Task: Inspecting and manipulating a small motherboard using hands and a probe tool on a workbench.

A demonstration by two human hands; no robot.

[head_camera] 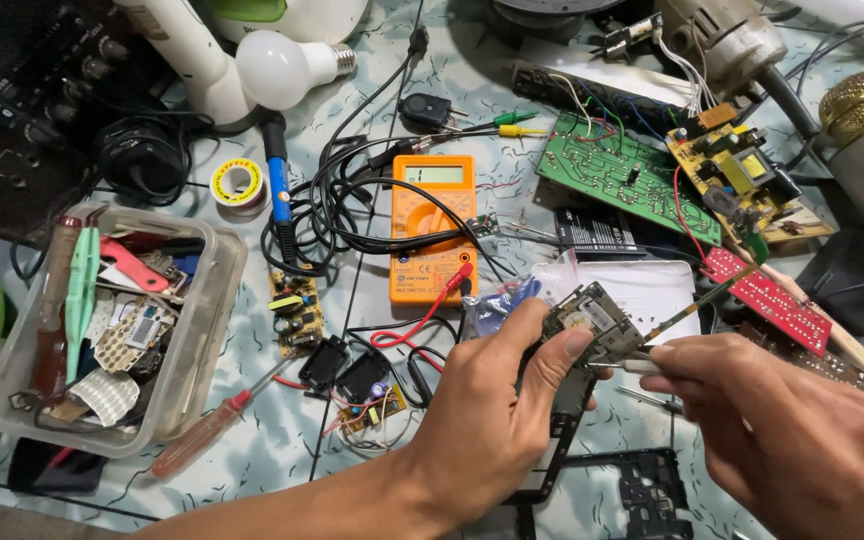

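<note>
head view, lower centre of the frame: your left hand (487, 420) pinches a small phone board (592, 325) between thumb and fingers, holding it above the table (252, 480). your right hand (792, 440), lower right, has its fingers pressed together on a thin tool (642, 367) whose tip touches the board's edge. an orange meter (432, 230) lies just above, mid frame. a clear plastic tub (207, 330) of parts sits at left, a red screwdriver (207, 430) beside it.
</note>
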